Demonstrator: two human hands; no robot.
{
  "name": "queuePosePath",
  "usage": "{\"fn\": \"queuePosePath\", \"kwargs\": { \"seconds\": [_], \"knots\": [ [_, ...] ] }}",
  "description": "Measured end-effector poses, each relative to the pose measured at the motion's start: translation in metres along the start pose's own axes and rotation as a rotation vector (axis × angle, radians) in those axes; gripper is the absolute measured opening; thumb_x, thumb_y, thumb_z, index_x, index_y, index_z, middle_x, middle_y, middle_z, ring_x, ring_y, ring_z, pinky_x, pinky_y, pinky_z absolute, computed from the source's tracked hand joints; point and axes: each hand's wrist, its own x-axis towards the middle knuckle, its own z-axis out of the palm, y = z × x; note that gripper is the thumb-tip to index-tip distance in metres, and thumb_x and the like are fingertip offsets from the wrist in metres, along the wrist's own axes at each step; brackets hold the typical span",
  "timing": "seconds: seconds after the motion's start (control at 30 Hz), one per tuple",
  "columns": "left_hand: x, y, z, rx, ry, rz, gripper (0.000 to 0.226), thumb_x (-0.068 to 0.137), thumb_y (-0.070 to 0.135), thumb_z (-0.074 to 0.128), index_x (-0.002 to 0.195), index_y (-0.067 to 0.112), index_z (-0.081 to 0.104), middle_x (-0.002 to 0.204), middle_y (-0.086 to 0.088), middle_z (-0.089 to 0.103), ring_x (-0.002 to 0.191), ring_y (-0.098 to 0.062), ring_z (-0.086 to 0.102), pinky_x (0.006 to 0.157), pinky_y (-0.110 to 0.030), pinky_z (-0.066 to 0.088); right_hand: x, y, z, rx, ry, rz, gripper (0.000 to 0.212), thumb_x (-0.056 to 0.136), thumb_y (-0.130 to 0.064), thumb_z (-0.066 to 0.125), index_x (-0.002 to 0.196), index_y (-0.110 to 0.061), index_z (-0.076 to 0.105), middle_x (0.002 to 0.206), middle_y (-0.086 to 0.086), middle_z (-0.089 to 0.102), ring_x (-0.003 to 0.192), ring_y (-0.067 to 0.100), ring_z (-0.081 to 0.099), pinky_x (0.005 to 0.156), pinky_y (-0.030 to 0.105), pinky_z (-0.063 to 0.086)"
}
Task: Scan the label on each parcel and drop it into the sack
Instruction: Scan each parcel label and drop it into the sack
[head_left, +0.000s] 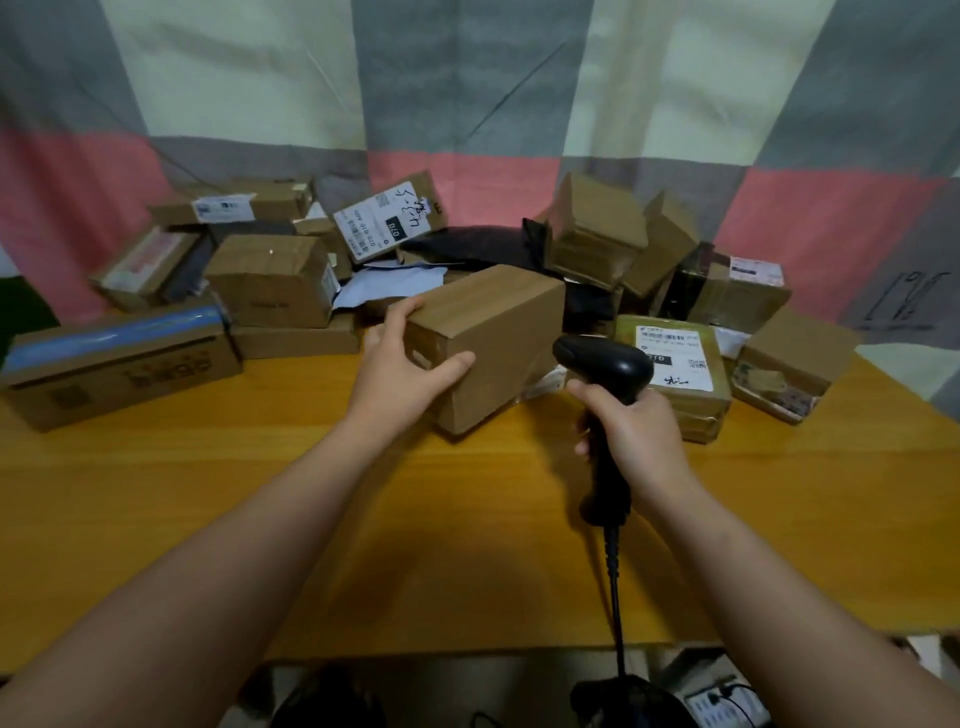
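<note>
The left hand (402, 364) grips the left end of a plain box (498, 332), fingers curled over the top and thumb on the near face. The box sits mid-table (311, 519). At its 3 o'clock, the right hand (631, 431) is wrapped round the handle of the scanner (608, 364), whose head is just beside the box. Other parcels (270, 280) are heaped from 9 to 3 o'clock.

You have open worktop (234, 519) along the whole near side. Behind it a heap of parcels (270, 280) blocks the far edge from end to end. The long box (119, 374) at left and the brown box (498, 338) in the middle jut closest. The scanner cable (615, 597) hangs over the front edge, right of middle.
</note>
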Motion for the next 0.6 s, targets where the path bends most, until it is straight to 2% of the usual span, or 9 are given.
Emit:
{"fn": "queuePosePath", "kwargs": {
  "seconds": [0.1,0.2,0.27,0.37,0.47,0.53,0.6],
  "knots": [
    [-0.038,-0.015,-0.039,-0.037,0.066,-0.030,0.074,0.075,0.044,0.076,0.135,0.044,0.034,0.140,0.000,0.032,0.115,-0.009,0.034,0.094,-0.029,0.035,-0.019,0.003,0.017,-0.021,-0.069,0.022,0.015,0.087,-0.026,0.068,0.087,-0.012,0.064,0.069,0.008,0.063,0.049,0.014,0.058,0.048,0.021,0.049],
    [-0.063,-0.020,-0.066,0.037,0.144,-0.002,0.078,0.073,0.037,0.079,0.136,0.037,0.034,0.139,-0.002,0.030,0.117,-0.010,0.032,0.099,-0.028,0.032,-0.031,0.001,0.032,-0.038,-0.116,0.008,0.014,0.087,-0.025,0.068,0.086,-0.012,0.064,0.070,0.008,0.064,0.050,0.016,0.059,0.051,0.024,0.050],
    [-0.074,-0.021,-0.080,0.168,0.177,0.065,0.081,0.069,0.028,0.083,0.135,0.029,0.036,0.141,-0.008,0.025,0.126,-0.021,0.031,0.104,-0.031,0.031,-0.037,-0.001,0.043,-0.044,-0.137,0.002,0.015,0.087,-0.026,0.068,0.086,-0.011,0.065,0.072,0.010,0.065,0.051,0.016,0.060,0.052,0.025,0.051],
    [-0.089,-0.031,-0.095,0.444,0.187,0.154,0.081,0.064,0.023,0.083,0.133,0.025,0.039,0.145,-0.015,0.018,0.135,-0.035,0.018,0.109,-0.047,0.028,-0.049,-0.001,0.059,-0.049,-0.176,-0.004,0.017,0.086,-0.026,0.069,0.087,-0.009,0.066,0.072,0.010,0.065,0.051,0.016,0.061,0.052,0.025,0.050],
    [-0.105,-0.043,-0.101,0.658,0.116,0.206,0.080,0.066,0.030,0.081,0.135,0.029,0.040,0.147,-0.012,0.016,0.135,-0.032,0.011,0.111,-0.052,0.023,-0.060,0.003,0.070,-0.026,-0.207,0.005,0.018,0.086,-0.026,0.069,0.092,-0.010,0.066,0.073,0.007,0.064,0.053,0.016,0.062,0.053,0.024,0.051],
    [-0.118,-0.048,-0.100,0.754,-0.020,0.241,0.075,0.074,0.042,0.075,0.139,0.036,0.038,0.149,-0.009,0.016,0.138,-0.031,0.010,0.114,-0.051,0.017,-0.065,0.006,0.074,-0.007,-0.214,0.019,0.017,0.086,-0.026,0.069,0.092,-0.011,0.065,0.074,0.007,0.064,0.054,0.015,0.062,0.055,0.024,0.052],
    [-0.126,-0.048,-0.098,0.762,-0.154,0.335,0.065,0.083,0.052,0.063,0.141,0.039,0.038,0.148,-0.005,0.025,0.139,-0.027,0.017,0.115,-0.050,0.010,-0.070,0.009,0.077,0.012,-0.206,0.027,0.016,0.087,-0.025,0.069,0.091,-0.010,0.064,0.073,0.009,0.063,0.055,0.015,0.061,0.052,0.023,0.052]
  ]
}}
